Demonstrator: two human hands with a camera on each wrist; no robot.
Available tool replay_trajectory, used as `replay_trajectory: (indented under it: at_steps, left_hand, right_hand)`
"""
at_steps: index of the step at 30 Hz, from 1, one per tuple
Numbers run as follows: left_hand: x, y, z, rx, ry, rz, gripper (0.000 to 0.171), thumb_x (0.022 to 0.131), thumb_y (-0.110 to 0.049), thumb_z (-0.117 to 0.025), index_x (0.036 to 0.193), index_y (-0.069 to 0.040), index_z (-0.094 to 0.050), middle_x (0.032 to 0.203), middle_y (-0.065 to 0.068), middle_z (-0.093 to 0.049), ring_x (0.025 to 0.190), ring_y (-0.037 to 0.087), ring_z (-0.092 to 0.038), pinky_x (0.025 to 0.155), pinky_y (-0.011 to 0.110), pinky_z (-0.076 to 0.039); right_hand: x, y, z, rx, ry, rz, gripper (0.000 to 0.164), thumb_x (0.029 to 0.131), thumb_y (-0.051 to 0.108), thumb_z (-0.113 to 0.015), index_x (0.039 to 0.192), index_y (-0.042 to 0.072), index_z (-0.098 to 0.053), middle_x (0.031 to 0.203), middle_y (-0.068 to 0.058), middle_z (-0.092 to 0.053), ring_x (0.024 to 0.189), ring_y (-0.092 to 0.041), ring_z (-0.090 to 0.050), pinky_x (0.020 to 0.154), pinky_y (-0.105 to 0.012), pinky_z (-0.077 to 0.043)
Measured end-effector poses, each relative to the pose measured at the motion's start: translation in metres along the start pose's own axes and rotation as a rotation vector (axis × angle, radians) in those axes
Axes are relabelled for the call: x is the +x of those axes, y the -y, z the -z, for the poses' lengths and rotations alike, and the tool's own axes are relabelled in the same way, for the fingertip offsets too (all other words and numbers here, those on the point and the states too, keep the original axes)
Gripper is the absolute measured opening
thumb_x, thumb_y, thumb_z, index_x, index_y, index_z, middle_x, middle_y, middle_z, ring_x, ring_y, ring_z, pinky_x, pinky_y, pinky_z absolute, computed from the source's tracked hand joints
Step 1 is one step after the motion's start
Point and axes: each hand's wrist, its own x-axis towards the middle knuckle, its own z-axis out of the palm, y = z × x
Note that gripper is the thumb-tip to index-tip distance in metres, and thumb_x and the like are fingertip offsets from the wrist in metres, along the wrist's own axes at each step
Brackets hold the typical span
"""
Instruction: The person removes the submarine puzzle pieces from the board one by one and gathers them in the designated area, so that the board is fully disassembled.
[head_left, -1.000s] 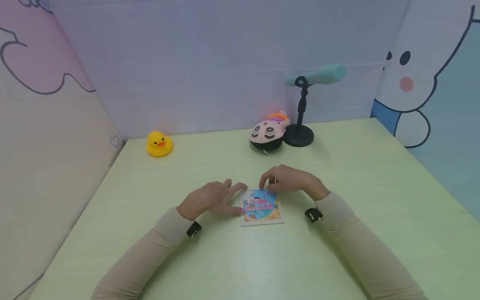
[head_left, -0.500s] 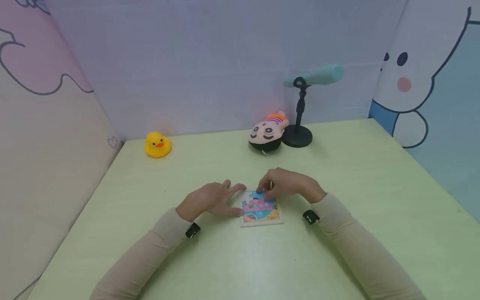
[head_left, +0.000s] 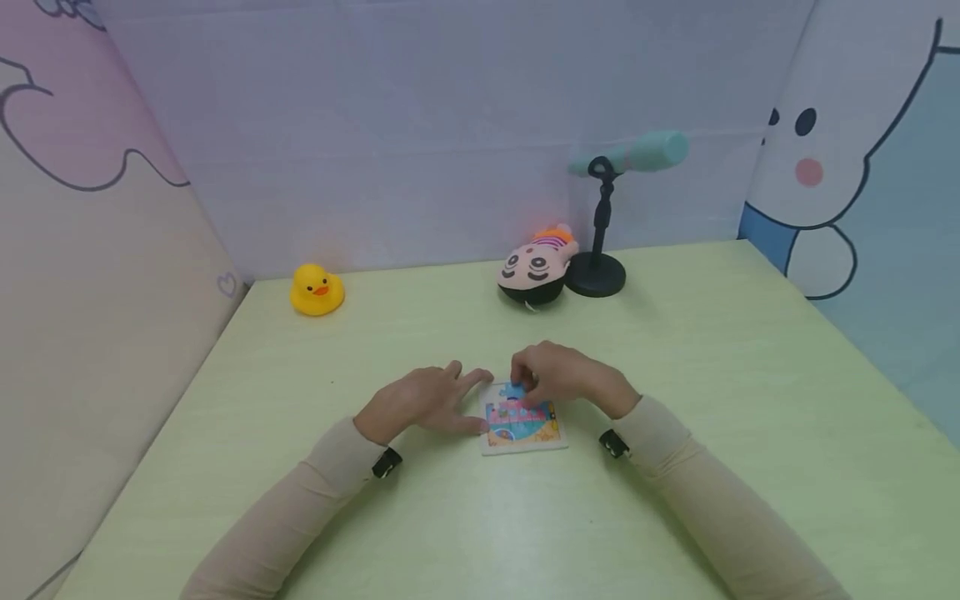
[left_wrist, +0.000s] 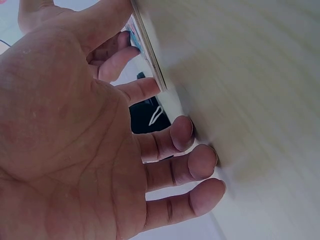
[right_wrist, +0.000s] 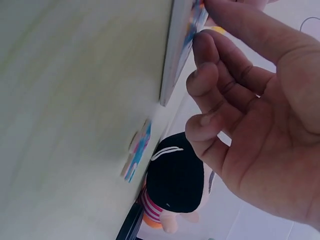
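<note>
A small jigsaw puzzle (head_left: 523, 428) in a pale square frame lies on the table, its picture mostly blue and pink. At the frame's left side my left hand (head_left: 423, 400) rests with fingers spread, thumb and index finger touching the edge. My right hand (head_left: 566, 372) bends over the puzzle's upper part, where thumb and index finger pinch a blue puzzle piece (head_left: 514, 390), mostly hidden by them. Its other fingers (right_wrist: 202, 80) are curled in the right wrist view. A loose puzzle piece (right_wrist: 137, 152) lies on the table beyond the frame, out of sight behind my hand in the head view.
A yellow rubber duck (head_left: 317, 290) sits at the back left. Along the back edge a plush doll (head_left: 534, 268) lies beside a black stand (head_left: 597, 273) that carries a mint-green cylinder (head_left: 652, 152). Walls border the table at the back and left.
My right hand has moved left and toward me, from the frame's top edge onto the puzzle's upper part. The left hand and the frame stay in place.
</note>
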Motion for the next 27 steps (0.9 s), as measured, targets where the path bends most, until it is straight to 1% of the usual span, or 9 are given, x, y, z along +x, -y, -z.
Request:
replay_trajectory:
  at_steps: [5,8,11,14,20,23,27]
  left_hand:
    - [-0.0023,-0.0008,0.0009,-0.006,-0.007,0.003,0.076,0.091,-0.070,-0.054,0.152,-0.033,-0.027,0.122,0.014,-0.050,0.082,0.022,-0.056,0.072,0.037,-0.049]
    - [-0.0031,-0.0010,0.0008,-0.017,-0.015,-0.006,0.076,0.091,-0.069,-0.056,0.151,-0.032,-0.029,0.120,0.015,-0.051,0.080,0.022,-0.056,0.071,0.037,-0.049]
    - [-0.0030,-0.0015,0.0006,-0.016,-0.023,-0.011,0.074,0.091,-0.068,-0.056,0.150,-0.031,-0.030,0.118,0.014,-0.051,0.079,0.022,-0.056,0.072,0.037,-0.049]
    - [-0.0029,-0.0015,0.0013,-0.012,-0.029,-0.012,0.073,0.091,-0.066,-0.057,0.149,-0.031,-0.031,0.116,0.014,-0.051,0.080,0.022,-0.056,0.074,0.038,-0.049]
    - [-0.0028,-0.0003,0.0022,-0.015,-0.038,-0.016,0.072,0.091,-0.065,-0.058,0.149,-0.029,-0.032,0.115,0.014,-0.051,0.081,0.023,-0.056,0.075,0.038,-0.050]
    - [-0.0024,-0.0008,0.0023,-0.025,-0.029,-0.007,0.072,0.091,-0.065,-0.058,0.149,-0.030,-0.032,0.116,0.014,-0.051,0.081,0.023,-0.056,0.075,0.039,-0.050]
    - [-0.0024,-0.0021,0.0013,-0.037,-0.018,-0.002,0.072,0.091,-0.064,-0.059,0.149,-0.030,-0.032,0.117,0.014,-0.051,0.083,0.024,-0.056,0.075,0.040,-0.050]
  right_hand:
    - [0.0006,0.0024,-0.0012,-0.028,0.013,-0.009,0.022,0.089,0.014,-0.078,0.106,0.011,-0.064,0.090,0.002,-0.058,0.084,-0.015,-0.053,0.076,-0.030,-0.046]
    - [-0.0005,0.0025,-0.0010,-0.023,0.032,-0.016,0.023,0.090,0.013,-0.077,0.108,0.010,-0.063,0.089,0.000,-0.055,0.084,-0.015,-0.051,0.075,-0.030,-0.044]
    - [-0.0012,0.0021,-0.0016,-0.014,0.041,0.003,0.020,0.091,0.012,-0.075,0.106,0.009,-0.063,0.089,-0.001,-0.054,0.083,-0.016,-0.050,0.074,-0.029,-0.042]
    - [-0.0014,0.0020,-0.0019,-0.013,0.029,0.026,0.018,0.091,0.010,-0.074,0.105,0.009,-0.062,0.090,-0.002,-0.052,0.083,-0.017,-0.049,0.075,-0.030,-0.042]
    - [-0.0013,0.0032,-0.0008,-0.030,0.007,0.009,0.025,0.091,0.013,-0.076,0.111,0.009,-0.062,0.095,-0.001,-0.054,0.087,-0.017,-0.050,0.080,-0.033,-0.045]
    - [-0.0014,0.0034,-0.0009,-0.031,0.003,0.009,0.027,0.090,0.014,-0.077,0.112,0.011,-0.063,0.097,-0.001,-0.056,0.089,-0.017,-0.052,0.082,-0.034,-0.047]
    - [-0.0019,0.0025,-0.0018,-0.027,-0.006,0.012,0.028,0.088,0.015,-0.078,0.114,0.013,-0.066,0.100,0.000,-0.058,0.090,-0.017,-0.054,0.082,-0.034,-0.048]
